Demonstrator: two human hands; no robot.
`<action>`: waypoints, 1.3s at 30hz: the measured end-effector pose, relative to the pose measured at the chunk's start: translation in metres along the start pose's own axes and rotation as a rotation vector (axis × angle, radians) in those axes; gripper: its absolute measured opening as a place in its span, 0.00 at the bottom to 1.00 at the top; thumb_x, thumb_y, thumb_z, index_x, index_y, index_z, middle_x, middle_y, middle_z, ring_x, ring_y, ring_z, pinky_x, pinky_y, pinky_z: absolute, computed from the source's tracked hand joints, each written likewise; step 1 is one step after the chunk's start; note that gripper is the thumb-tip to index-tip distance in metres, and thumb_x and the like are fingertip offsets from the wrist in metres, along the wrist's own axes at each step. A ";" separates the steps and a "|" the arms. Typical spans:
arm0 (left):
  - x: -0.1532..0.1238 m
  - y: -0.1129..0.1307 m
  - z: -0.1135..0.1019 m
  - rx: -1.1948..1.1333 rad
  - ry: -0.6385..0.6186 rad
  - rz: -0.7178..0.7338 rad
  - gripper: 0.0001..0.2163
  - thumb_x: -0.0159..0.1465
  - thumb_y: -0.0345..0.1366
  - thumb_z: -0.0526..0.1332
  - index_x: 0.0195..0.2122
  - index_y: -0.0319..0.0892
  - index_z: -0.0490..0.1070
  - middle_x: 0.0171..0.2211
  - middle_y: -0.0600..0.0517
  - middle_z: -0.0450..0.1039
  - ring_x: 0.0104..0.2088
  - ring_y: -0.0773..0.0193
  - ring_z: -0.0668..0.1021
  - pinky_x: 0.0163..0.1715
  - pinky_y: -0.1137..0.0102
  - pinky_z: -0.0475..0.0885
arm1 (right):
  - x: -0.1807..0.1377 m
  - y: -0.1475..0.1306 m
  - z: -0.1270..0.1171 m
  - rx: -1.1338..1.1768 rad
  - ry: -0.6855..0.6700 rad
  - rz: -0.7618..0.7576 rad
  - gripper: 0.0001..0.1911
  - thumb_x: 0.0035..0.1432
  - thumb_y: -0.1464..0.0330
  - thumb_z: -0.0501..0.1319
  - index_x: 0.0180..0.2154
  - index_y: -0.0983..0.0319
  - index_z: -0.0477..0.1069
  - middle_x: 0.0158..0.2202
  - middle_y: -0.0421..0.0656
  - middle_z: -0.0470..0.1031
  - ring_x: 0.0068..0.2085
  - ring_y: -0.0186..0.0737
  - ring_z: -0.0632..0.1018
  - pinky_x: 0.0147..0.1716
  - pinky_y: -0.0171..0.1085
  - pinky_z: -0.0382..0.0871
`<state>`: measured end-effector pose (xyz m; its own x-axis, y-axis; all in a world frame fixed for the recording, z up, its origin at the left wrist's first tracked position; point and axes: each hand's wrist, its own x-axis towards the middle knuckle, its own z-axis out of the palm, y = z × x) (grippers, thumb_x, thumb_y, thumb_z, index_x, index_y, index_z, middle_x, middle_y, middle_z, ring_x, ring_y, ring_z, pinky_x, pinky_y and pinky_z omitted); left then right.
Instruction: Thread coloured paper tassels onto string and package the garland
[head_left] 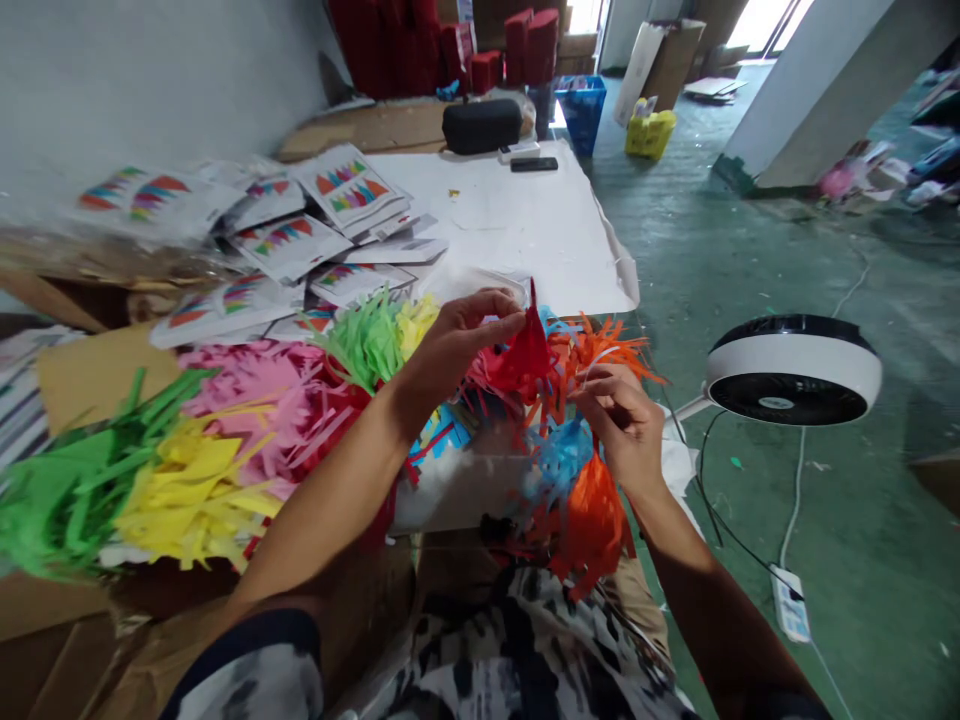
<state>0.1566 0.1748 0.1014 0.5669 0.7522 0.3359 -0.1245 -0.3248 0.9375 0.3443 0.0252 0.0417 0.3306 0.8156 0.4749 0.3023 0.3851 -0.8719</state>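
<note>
My left hand pinches the pointed top of a red paper tassel, which hangs down over the near table edge. To its right, my right hand has its fingers pinched together on a thin pale string. Orange tassels and a light blue tassel dangle below my hands at the table's front. More orange fringe spreads behind my right fingers. Left of my forearm lie heaps of tassels in green, yellow and pink.
Printed packets pile up on the left of the white table. A black case and a phone sit at its far end. A fan stands at the right, with a power strip below it.
</note>
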 end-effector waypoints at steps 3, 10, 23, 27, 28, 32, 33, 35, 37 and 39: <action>-0.015 -0.009 0.018 -0.115 -0.031 -0.112 0.12 0.66 0.47 0.69 0.34 0.44 0.75 0.35 0.52 0.74 0.33 0.65 0.76 0.37 0.67 0.74 | 0.002 -0.007 -0.001 0.086 -0.026 0.033 0.06 0.64 0.64 0.67 0.33 0.54 0.79 0.46 0.44 0.79 0.54 0.50 0.78 0.50 0.49 0.73; -0.042 -0.020 0.043 -0.148 -0.056 -0.174 0.09 0.65 0.44 0.72 0.37 0.46 0.78 0.39 0.51 0.77 0.39 0.65 0.78 0.40 0.68 0.75 | 0.004 -0.005 0.003 0.205 -0.228 0.310 0.11 0.61 0.56 0.69 0.32 0.56 0.78 0.35 0.41 0.77 0.35 0.40 0.75 0.32 0.38 0.68; -0.062 -0.025 0.053 -0.410 0.153 -0.379 0.11 0.62 0.43 0.75 0.41 0.44 0.84 0.40 0.50 0.84 0.37 0.67 0.82 0.39 0.72 0.77 | -0.008 -0.002 0.016 -0.018 -0.272 0.098 0.08 0.68 0.63 0.66 0.35 0.57 0.77 0.39 0.42 0.79 0.40 0.40 0.78 0.40 0.39 0.70; -0.068 -0.024 0.057 -0.387 0.203 -0.346 0.11 0.63 0.43 0.74 0.41 0.42 0.83 0.38 0.50 0.84 0.37 0.67 0.82 0.40 0.72 0.77 | -0.007 0.000 0.015 -0.033 -0.271 0.061 0.06 0.67 0.65 0.67 0.35 0.56 0.79 0.43 0.43 0.79 0.43 0.40 0.79 0.41 0.39 0.73; -0.069 -0.023 0.056 -0.356 0.211 -0.329 0.11 0.63 0.44 0.74 0.41 0.42 0.83 0.38 0.50 0.84 0.38 0.66 0.83 0.41 0.71 0.77 | -0.006 0.001 0.014 -0.031 -0.230 0.048 0.05 0.66 0.65 0.68 0.36 0.56 0.80 0.44 0.43 0.79 0.44 0.40 0.79 0.39 0.39 0.73; -0.071 -0.020 0.051 -0.254 0.162 -0.316 0.13 0.61 0.45 0.75 0.41 0.41 0.85 0.38 0.48 0.86 0.39 0.63 0.84 0.45 0.69 0.78 | -0.002 0.004 0.011 -0.005 0.013 -0.061 0.04 0.66 0.69 0.68 0.39 0.53 0.82 0.42 0.41 0.79 0.46 0.41 0.80 0.42 0.40 0.74; -0.072 -0.019 0.050 -0.234 0.139 -0.315 0.13 0.61 0.45 0.75 0.41 0.42 0.86 0.38 0.48 0.86 0.39 0.62 0.84 0.45 0.69 0.78 | -0.001 0.004 0.010 -0.013 0.039 -0.088 0.06 0.65 0.70 0.69 0.40 0.52 0.83 0.42 0.41 0.80 0.46 0.41 0.80 0.43 0.41 0.75; -0.072 -0.018 0.049 -0.191 0.093 -0.318 0.13 0.61 0.46 0.75 0.41 0.43 0.87 0.39 0.47 0.86 0.38 0.62 0.84 0.43 0.69 0.78 | 0.001 0.003 0.011 -0.048 0.031 -0.122 0.08 0.65 0.71 0.69 0.41 0.51 0.84 0.42 0.41 0.80 0.44 0.40 0.80 0.40 0.40 0.74; -0.072 -0.015 0.048 -0.161 0.059 -0.325 0.13 0.61 0.46 0.75 0.40 0.43 0.87 0.38 0.47 0.86 0.37 0.61 0.84 0.41 0.69 0.78 | 0.002 0.002 0.012 -0.070 -0.018 -0.133 0.08 0.65 0.71 0.70 0.42 0.51 0.84 0.41 0.41 0.79 0.41 0.38 0.80 0.36 0.38 0.72; -0.073 -0.011 0.048 -0.145 0.030 -0.343 0.14 0.60 0.47 0.75 0.40 0.42 0.87 0.37 0.47 0.86 0.35 0.61 0.83 0.38 0.69 0.77 | 0.003 0.000 0.011 -0.068 -0.065 -0.131 0.07 0.65 0.71 0.70 0.41 0.52 0.84 0.40 0.40 0.79 0.39 0.37 0.79 0.33 0.37 0.71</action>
<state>0.1557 0.0965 0.0622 0.5719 0.8203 0.0001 -0.0469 0.0325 0.9984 0.3352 0.0329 0.0419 0.2262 0.7872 0.5737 0.3999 0.4620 -0.7916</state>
